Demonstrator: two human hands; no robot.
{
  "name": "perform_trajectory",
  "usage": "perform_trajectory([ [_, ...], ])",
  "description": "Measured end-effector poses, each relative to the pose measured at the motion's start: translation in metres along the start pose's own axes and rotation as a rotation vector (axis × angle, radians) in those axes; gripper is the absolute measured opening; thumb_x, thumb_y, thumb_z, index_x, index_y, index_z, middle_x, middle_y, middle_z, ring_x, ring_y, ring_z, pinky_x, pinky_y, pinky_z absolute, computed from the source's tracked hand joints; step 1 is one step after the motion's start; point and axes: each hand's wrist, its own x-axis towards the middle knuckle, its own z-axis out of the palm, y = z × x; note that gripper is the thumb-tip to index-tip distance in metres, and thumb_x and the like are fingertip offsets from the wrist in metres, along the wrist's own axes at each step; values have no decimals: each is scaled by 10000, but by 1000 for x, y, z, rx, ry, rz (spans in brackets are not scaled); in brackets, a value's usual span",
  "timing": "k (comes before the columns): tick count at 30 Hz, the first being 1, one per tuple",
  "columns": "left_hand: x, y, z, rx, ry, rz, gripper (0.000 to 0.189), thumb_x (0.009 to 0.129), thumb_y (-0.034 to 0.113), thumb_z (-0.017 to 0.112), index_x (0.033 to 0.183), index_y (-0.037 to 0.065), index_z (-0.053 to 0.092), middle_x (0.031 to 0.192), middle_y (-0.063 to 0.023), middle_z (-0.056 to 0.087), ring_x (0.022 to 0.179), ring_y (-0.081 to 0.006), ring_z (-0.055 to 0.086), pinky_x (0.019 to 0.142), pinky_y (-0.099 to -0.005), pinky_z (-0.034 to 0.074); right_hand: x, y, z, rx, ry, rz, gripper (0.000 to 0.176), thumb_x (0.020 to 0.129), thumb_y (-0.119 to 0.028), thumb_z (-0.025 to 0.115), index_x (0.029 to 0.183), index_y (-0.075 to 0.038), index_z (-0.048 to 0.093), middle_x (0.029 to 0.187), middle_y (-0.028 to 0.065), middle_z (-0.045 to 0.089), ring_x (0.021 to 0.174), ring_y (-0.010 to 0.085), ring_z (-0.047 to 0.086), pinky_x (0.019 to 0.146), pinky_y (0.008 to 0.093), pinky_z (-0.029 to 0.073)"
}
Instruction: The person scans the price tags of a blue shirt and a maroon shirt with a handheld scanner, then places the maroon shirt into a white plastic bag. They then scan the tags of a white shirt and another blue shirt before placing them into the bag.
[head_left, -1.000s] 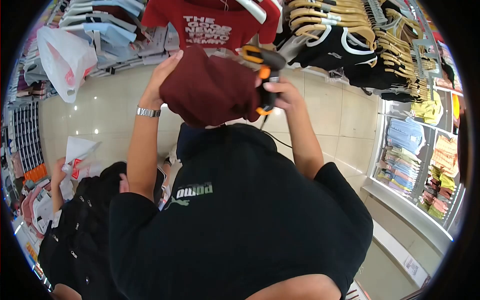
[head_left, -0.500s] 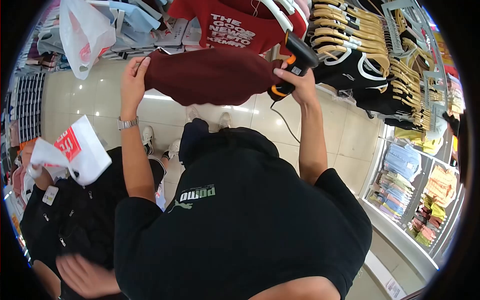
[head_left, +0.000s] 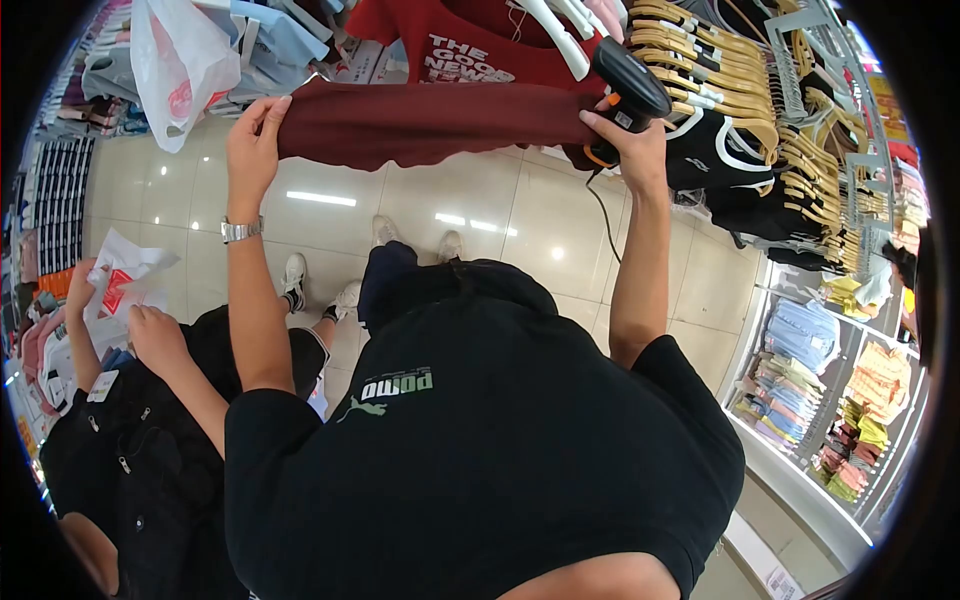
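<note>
A maroon garment (head_left: 430,122) is stretched sideways between my two hands, above the tiled floor. My left hand (head_left: 256,145), below a metal wristwatch, is closed on its left end with thumb and fingers. At the other end my right hand (head_left: 635,148) pinches the cloth and also grips a black and orange barcode scanner (head_left: 632,80). From the scanner's lower end a dark cable (head_left: 607,215) hangs down. Just behind the garment is a red shirt (head_left: 470,45) with white lettering, on a white hanger. The fingertips behind the cloth are hidden.
Wooden hangers (head_left: 700,60) with black and white tops (head_left: 715,150) hang at the right. A white plastic bag (head_left: 180,75) hangs at upper left. A co-worker in black at left handles a white and red bag (head_left: 118,285). Shelves of folded clothes (head_left: 805,335) stand at right.
My hands have moved apart and slightly up, pulling the garment into a longer, flatter strip. The scanner has shifted up and right. The co-worker has brought both hands to the bag.
</note>
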Motion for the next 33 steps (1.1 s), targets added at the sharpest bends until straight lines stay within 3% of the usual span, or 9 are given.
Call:
perform_trajectory([
  [3, 10, 19, -13, -176, -240, -109, 302, 1006, 289, 627, 1064, -1, 689, 902, 21, 649, 829, -41, 543, 733, -205, 440, 1, -23, -8, 35, -8, 12, 297, 720, -51, 862, 944, -37, 667, 891, 3, 651, 819, 106, 605, 763, 282, 513],
  [6, 30, 61, -38, -266, -218, -30, 277, 1010, 269, 618, 1134, 28, 675, 1016, 2, 667, 933, -52, 580, 802, -216, 471, 6, -47, -29, 269, -76, 42, 357, 724, 24, 824, 1019, -45, 636, 945, 19, 657, 895, 146, 645, 828, 303, 524],
  [9, 53, 87, -47, -1270, -274, -141, 447, 1029, 428, 492, 1220, 42, 611, 1248, -132, 642, 1102, -224, 620, 962, -363, 480, 20, -67, -50, 730, -140, 87, 354, 881, -11, 654, 1223, -13, 564, 1117, 112, 658, 1056, 234, 663, 968, 374, 526],
  [11, 47, 67, -16, -1444, -291, -234, 449, 1029, 430, 488, 1230, 44, 602, 1258, -131, 633, 1113, -226, 612, 969, -365, 476, 27, -79, -48, 836, -218, 83, 368, 903, -11, 616, 1266, 6, 566, 1223, 140, 641, 1187, 262, 619, 1056, 408, 482],
  [17, -67, 16, 124, -1411, -424, -630, 460, 1030, 435, 476, 1259, 50, 578, 1290, -131, 607, 1145, -233, 588, 987, -373, 463, 25, -80, -2, 465, -198, 36, 437, 795, 8, 761, 1214, 34, 639, 1199, 104, 688, 1124, 185, 621, 1034, 348, 466],
  [26, -108, 7, 142, -1425, -494, -695, 479, 1031, 444, 458, 1303, 59, 540, 1337, -131, 568, 1194, -244, 552, 1016, -384, 443, 3, 2, -3, -459, -150, 142, 370, 710, -180, 856, 994, -11, 690, 765, 41, 675, 661, 129, 598, 699, 319, 531],
  [27, -108, 6, 142, -1429, -498, -694, 481, 1031, 445, 457, 1308, 60, 536, 1342, -131, 564, 1199, -245, 549, 1019, -385, 440, -4, 6, -3, -522, -115, 190, 353, 736, -162, 848, 1016, -7, 699, 821, 47, 697, 737, 124, 632, 753, 302, 532],
  [29, -99, 3, 144, -1431, -500, -679, 486, 1031, 447, 453, 1318, 62, 528, 1352, -131, 555, 1210, -248, 541, 1025, -388, 436, -20, 26, 1, -12, -101, 133, 320, 780, -129, 821, 1036, 17, 698, 910, 81, 725, 847, 124, 662, 829, 292, 522],
  [33, -112, 2, 130, -1433, -496, -677, 496, 1031, 451, 445, 1337, 66, 512, 1373, -131, 538, 1232, -252, 525, 1037, -393, 427, -52, 45, 11, 748, -433, 387, 282, 878, -101, 721, 1113, 43, 657, 1286, 260, 607, 1139, 317, 641, 1050, 409, 475],
])
